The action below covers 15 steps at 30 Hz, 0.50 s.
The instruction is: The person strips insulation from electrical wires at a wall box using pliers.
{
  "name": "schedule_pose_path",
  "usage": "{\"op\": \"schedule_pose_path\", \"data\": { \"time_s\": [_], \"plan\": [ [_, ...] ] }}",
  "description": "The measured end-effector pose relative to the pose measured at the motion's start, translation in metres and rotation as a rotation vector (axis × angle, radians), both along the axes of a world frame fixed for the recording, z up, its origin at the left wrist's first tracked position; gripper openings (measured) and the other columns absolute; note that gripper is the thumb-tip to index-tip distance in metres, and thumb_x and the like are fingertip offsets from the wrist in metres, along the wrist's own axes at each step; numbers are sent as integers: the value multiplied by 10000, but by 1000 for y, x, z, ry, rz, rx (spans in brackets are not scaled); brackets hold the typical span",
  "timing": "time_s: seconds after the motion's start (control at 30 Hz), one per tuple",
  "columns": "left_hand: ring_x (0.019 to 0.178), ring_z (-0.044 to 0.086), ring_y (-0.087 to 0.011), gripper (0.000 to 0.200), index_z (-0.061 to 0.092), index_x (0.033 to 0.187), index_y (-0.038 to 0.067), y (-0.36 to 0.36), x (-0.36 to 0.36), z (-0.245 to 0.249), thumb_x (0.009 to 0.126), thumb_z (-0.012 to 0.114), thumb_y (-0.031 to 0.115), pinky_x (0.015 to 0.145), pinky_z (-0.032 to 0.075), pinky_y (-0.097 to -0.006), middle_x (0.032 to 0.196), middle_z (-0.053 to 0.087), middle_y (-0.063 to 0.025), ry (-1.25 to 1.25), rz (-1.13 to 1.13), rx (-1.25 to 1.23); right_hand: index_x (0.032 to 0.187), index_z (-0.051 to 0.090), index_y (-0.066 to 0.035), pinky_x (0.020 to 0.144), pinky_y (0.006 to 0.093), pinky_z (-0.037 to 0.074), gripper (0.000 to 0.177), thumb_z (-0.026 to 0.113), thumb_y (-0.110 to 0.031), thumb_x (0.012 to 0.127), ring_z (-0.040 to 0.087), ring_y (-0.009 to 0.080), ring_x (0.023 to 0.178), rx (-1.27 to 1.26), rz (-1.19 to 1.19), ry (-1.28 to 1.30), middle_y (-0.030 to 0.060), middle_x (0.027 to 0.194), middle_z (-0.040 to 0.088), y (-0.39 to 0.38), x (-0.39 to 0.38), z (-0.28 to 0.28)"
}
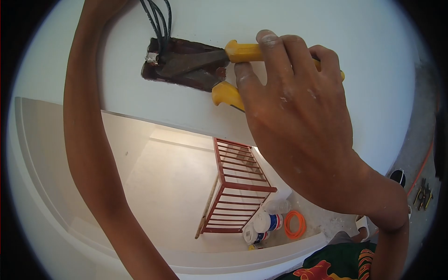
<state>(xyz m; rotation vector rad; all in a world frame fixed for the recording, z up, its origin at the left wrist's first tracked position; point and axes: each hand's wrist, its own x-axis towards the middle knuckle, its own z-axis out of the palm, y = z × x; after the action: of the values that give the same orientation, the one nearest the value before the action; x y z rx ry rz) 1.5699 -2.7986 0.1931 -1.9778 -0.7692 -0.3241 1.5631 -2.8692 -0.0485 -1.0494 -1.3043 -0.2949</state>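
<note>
I see pliers (205, 63) with yellow handles, almost level, dark jaws inside a brown wall recess (186, 46). They seem to grip the black cables (158, 21) coming down there.

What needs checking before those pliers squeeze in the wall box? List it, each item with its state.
1. Right hand grips both yellow handles of the pliers: ok.
2. Plier tips reach the white wire end in the wall box: ok.
3. Black cables clear of the tips: cannot tell.
4. Left hand clear of the box: cannot tell; only the left forearm shows.
5. Cables dead: cannot tell.
</note>
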Motion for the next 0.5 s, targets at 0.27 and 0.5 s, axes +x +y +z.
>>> {"op": "schedule_pose_path", "data": {
  "time_s": [0.27,0.5],
  "plan": [
    [536,466,-113,284,544,644,20,2,-3,28,759,653,255,469,373,-319,591,532,-37,71,101,-221,975,683,-2,778,383,452,242,682,-42,736,565,273,958,-160,68,-107,206,1069,579,-13,1,19],
    [583,502,-149,285,569,758,-11,4,-10,21,741,654,260,515,421,-322,631,550,-71,47,36,-148,931,687,1,728,368,477,205,731,-74,746,581,252,874,-186,112,-103,192,1005,573,-7,-1,18]
  ]
}}
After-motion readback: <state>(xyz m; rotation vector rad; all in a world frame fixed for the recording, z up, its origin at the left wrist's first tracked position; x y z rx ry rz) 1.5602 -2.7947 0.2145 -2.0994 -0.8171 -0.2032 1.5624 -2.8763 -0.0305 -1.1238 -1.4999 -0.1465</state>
